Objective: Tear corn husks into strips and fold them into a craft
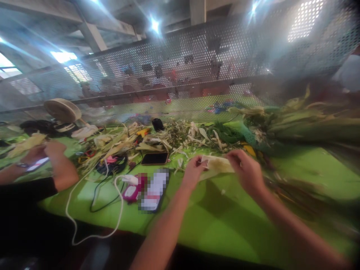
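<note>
A pale strip of corn husk [218,165] is stretched between my two hands, above the green tabletop [194,232]. My left hand [195,170] pinches its left end, and my right hand [246,168] grips the right end with curled fingers. Below the husk, a shadow falls on the table. Left of my left hand lie a dark phone [154,158] and a second phone [154,191] whose lit screen is blurred out. Behind my hands spreads a heap of dry husk pieces [194,135].
A power bank [131,192] with a white cable [120,217] lies left of the phones. A co-worker's hands [46,150] are at far left, near a fan [62,110]. Large green husks [303,120] fill the right side. A perforated metal screen [180,75] stands behind the table.
</note>
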`<state>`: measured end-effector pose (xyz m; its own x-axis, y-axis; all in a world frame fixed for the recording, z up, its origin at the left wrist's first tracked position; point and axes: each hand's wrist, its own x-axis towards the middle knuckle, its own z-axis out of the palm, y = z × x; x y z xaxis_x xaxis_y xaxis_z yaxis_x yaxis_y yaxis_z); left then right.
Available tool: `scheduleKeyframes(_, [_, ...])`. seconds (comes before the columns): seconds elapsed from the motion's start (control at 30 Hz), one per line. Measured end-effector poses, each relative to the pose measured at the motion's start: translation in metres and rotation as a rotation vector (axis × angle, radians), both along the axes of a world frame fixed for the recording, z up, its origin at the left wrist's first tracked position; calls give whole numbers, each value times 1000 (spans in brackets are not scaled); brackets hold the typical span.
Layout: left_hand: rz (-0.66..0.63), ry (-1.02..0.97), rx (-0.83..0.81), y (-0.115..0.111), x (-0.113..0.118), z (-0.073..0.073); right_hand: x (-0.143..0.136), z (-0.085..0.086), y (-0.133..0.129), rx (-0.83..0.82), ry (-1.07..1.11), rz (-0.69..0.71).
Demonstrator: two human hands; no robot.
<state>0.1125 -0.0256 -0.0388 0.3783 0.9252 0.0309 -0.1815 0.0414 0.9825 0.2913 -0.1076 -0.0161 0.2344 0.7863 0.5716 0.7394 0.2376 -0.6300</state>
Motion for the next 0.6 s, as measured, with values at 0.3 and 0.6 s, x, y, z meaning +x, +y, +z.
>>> scheduleKeyframes(0.3, [-7,-17,-18,-3,2,1,-13,-11,5,-35,-480,89])
scheduleKeyframes(0.6, [-39,76,145,2,-2,-11,3,-14,9,-14,-143,-48])
